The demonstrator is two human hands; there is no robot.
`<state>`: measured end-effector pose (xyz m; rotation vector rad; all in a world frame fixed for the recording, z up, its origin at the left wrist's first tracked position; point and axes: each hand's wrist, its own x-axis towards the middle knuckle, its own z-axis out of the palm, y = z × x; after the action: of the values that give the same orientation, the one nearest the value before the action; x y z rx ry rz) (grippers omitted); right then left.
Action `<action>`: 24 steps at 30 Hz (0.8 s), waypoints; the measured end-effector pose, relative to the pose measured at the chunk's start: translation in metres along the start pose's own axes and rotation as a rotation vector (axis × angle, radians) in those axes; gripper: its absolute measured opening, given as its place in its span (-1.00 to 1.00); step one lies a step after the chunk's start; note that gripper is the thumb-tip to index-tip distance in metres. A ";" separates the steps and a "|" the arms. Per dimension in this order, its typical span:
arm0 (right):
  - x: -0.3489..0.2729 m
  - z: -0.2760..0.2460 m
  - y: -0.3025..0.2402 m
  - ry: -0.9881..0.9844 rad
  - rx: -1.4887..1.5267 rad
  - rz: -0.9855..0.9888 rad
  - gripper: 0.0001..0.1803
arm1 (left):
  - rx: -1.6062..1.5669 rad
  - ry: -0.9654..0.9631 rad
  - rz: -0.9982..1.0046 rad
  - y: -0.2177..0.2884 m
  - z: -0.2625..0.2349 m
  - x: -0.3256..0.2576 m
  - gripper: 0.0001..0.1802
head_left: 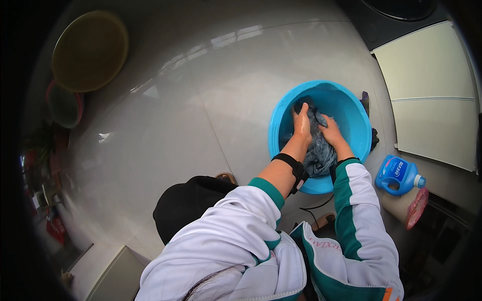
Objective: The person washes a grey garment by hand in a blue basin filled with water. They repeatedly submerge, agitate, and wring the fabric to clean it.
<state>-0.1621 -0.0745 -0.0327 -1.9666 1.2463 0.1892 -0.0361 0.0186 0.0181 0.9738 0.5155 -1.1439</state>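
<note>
Both my hands are down inside a round light-blue basin [357, 135] standing on the floor. In it lies a bunched, wet, dark grey garment [321, 156]. My left hand [302, 124] grips the upper left part of the cloth, its thumb side up and its skin wet. On the right of the bundle, my right hand [331, 132] is closed on another fold. Some fingers of both hands are hidden in the cloth. A black band [292, 169] is strapped round my left forearm.
A blue jug-shaped bottle [396, 174] with a handle lies right of the basin, near a reddish plastic item [416, 208]. Beyond is a cream cabinet [432, 95]. At far left are a large brown round basin [90, 50] and a smaller red-rimmed one [65, 104]. A cable [314, 208] runs below the basin.
</note>
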 end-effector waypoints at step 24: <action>-0.104 -0.017 -0.124 0.381 0.207 -0.402 -0.77 | -0.220 -0.328 -0.006 -0.021 -0.005 0.025 -0.59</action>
<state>-0.1180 0.0131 0.0976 -2.0766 1.0165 -0.5165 -0.0457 0.0079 -0.0111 0.5809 0.3693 -1.1961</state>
